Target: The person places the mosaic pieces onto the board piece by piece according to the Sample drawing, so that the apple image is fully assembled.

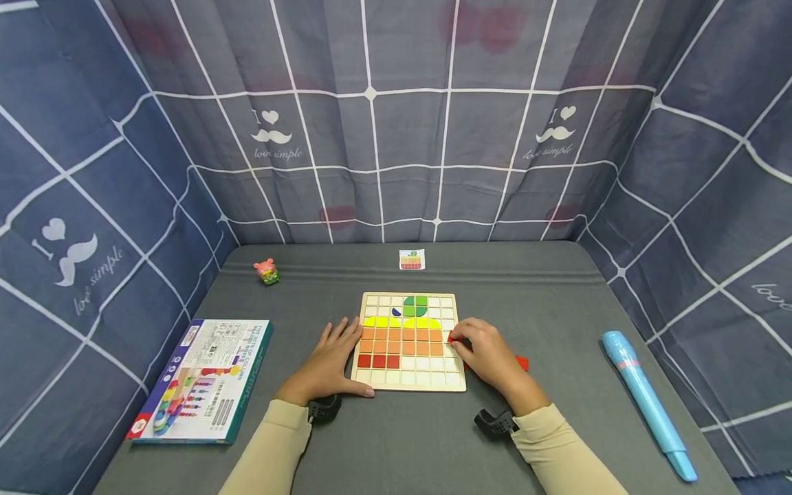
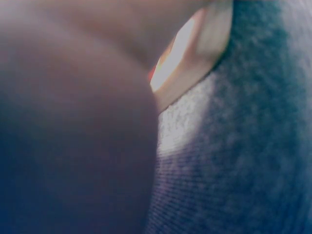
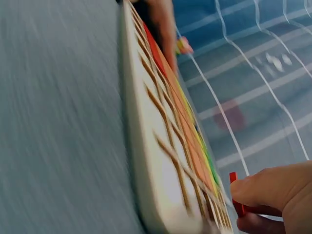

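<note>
A wooden grid board (image 1: 427, 378) lies on the table, with rows of yellow, orange and red tiles and a few green and blue pieces near its top. Three red square tiles (image 1: 379, 361) fill the left end of one lower row. My left hand (image 1: 331, 361) rests spread along the board's left edge, thumb near the lower corner. Between thumb and fingers my right hand (image 1: 485, 350) pinches a red tile (image 3: 237, 195) at the board's right edge. More red tiles (image 1: 522, 362) lie partly hidden under the right hand. The left wrist view is mostly blocked by skin.
A small picture card (image 1: 412, 259) lies behind the board. At the back left stands a pink-headed figurine (image 1: 267, 271). A flat box (image 1: 204, 378) lies at the left, and a light blue tube-like object (image 1: 648, 405) at the right. Patterned cloth (image 1: 402, 130) hangs around the table.
</note>
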Tool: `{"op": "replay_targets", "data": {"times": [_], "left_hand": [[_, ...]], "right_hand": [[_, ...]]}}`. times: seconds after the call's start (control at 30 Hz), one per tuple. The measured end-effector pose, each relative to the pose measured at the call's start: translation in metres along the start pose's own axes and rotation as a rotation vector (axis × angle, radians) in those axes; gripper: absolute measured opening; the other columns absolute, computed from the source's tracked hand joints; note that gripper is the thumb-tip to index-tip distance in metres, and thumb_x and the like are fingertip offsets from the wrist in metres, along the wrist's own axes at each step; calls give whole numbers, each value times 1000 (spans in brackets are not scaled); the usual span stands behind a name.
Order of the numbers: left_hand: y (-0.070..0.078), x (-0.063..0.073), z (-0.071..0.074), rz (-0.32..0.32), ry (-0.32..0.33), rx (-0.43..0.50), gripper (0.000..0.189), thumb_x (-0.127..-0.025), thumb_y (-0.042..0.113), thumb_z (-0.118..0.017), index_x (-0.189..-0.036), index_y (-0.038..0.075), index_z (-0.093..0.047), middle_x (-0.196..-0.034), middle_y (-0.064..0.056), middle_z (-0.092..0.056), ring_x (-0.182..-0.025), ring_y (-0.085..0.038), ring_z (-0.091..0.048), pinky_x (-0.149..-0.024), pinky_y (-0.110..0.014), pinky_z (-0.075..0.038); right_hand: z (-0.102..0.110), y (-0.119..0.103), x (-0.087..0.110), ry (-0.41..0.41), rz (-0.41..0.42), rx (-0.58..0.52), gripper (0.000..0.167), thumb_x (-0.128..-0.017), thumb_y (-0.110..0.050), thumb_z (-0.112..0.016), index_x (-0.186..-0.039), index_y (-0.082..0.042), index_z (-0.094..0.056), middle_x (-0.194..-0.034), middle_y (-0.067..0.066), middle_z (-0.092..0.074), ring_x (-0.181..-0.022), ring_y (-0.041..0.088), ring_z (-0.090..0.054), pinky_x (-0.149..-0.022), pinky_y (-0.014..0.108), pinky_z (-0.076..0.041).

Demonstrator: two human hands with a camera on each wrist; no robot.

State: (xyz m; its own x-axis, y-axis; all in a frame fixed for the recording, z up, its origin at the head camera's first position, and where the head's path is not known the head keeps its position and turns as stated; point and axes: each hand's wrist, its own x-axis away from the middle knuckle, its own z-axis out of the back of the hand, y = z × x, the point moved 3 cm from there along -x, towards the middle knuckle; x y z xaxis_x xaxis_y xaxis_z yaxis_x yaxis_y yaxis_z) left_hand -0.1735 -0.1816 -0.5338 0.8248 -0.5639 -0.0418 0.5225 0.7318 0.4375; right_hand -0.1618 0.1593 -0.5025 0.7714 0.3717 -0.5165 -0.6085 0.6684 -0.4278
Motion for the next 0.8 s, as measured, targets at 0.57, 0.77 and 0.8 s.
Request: {"op": "replay_targets", "data": {"times": [0.57,0.77,0.8], "left_hand": [[0,0,2,4,-4,-12,141,-68,85,-78,-167,1,-24,-173,-17,-15,-158,-39,-9,-124,-60,0],[-2,0,0,14,-16,-15,141,-68,88,-75,-168,3,-22,-174,-14,-13,-159,-36,-6,-124,-57,3],[-2,0,-1,14,-17,-14,141,-68,88,-75,-168,4,-22,-174,-14,-12,-159,-36,-5,-124,-57,3]], "right_hand": [[-58,-60,-12,-142,303,-52,10,-85,2,-86,-87,-5,-80,-100,5,-73,-91,21,-64,-81,33,-56],[-50,-54,-7,-117,324,-96,10,-84,2,-87,-89,-4,-80,-100,6,-73,-95,22,-65,-84,35,-57],[-47,-51,-5,-108,322,-107,11,-83,2,-88,-89,-4,-80,-100,6,-73,-96,22,-65,-84,36,-57]]}}
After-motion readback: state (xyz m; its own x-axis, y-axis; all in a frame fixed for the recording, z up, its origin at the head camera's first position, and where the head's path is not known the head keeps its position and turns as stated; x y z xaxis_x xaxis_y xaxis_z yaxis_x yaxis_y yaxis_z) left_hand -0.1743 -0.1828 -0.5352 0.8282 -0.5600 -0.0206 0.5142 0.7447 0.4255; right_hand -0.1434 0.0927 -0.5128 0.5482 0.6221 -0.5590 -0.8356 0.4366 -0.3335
